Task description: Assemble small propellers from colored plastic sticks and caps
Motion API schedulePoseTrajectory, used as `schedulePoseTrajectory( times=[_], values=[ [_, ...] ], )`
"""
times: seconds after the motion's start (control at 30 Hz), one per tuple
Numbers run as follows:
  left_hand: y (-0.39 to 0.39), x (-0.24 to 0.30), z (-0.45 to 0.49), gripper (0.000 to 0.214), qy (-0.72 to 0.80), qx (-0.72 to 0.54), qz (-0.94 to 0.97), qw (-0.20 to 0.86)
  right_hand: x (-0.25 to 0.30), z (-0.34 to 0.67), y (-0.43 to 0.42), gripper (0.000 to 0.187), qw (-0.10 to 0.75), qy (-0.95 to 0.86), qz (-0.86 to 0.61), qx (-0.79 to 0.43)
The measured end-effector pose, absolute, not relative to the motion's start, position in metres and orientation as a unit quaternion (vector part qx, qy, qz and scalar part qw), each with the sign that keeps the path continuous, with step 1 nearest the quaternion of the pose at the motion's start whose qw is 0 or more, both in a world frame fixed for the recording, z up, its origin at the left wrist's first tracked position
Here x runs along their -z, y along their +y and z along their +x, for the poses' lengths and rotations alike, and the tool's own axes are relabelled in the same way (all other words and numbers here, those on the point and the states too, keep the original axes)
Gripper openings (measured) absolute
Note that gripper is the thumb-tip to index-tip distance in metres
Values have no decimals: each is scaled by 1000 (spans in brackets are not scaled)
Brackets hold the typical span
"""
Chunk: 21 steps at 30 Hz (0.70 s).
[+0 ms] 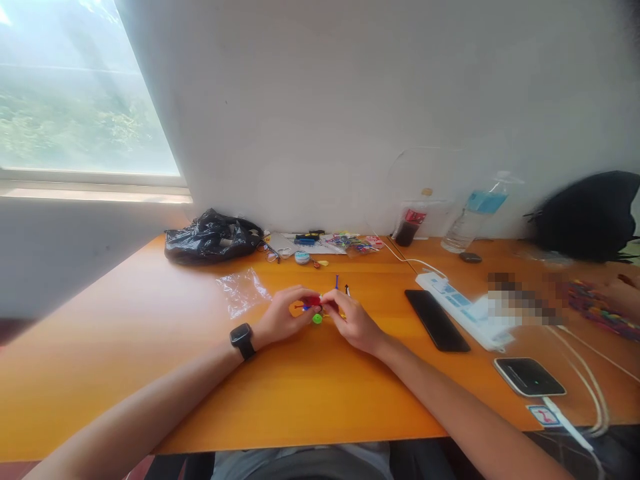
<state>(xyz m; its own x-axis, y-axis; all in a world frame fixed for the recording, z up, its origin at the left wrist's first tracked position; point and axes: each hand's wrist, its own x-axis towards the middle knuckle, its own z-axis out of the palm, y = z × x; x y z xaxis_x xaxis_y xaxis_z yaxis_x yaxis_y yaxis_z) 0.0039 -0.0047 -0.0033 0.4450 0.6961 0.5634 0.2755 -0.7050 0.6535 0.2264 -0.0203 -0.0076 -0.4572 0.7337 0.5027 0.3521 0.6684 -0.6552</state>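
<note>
Both hands meet over the middle of the wooden table. My left hand (287, 313), with a black watch (242, 340) on its wrist, pinches a small red plastic piece (312, 301). From the other side, my right hand (350, 318) has its thumb and fingertips closed at that piece's right end. A bright green round piece (317, 319) shows just below the fingertips. Small blue and brownish parts stick out beside the left fingers; whether they join the red piece I cannot tell. Beyond the right hand lie a thin blue piece (337, 282) and a black-and-white piece (347, 290).
A clear plastic bag (243, 292) lies left of my hands. Along the wall are a black bag (213, 237), small packets (353, 243), a cola bottle (410, 227) and a water bottle (470, 217). To the right are a phone (437, 320), a power strip (460, 308) and a charging device (530, 377).
</note>
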Motion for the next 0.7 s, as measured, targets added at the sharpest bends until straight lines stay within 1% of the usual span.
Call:
schedulePoseTrajectory(
  times=[0.2,0.33,0.43,0.7],
  values=[
    [-4,6,4,14,289,-438,823,219,5,227,-20,16,404,-826,-324,-224],
    [-3,9,3,15,293,-443,823,203,8,228,-19,15,401,-832,-336,-185],
    [-2,10,3,12,292,-447,822,200,9,229,-18,13,397,-837,-341,-161],
    [-7,9,5,8,293,-444,823,202,8,228,-18,12,394,-842,-328,-168]
  ],
)
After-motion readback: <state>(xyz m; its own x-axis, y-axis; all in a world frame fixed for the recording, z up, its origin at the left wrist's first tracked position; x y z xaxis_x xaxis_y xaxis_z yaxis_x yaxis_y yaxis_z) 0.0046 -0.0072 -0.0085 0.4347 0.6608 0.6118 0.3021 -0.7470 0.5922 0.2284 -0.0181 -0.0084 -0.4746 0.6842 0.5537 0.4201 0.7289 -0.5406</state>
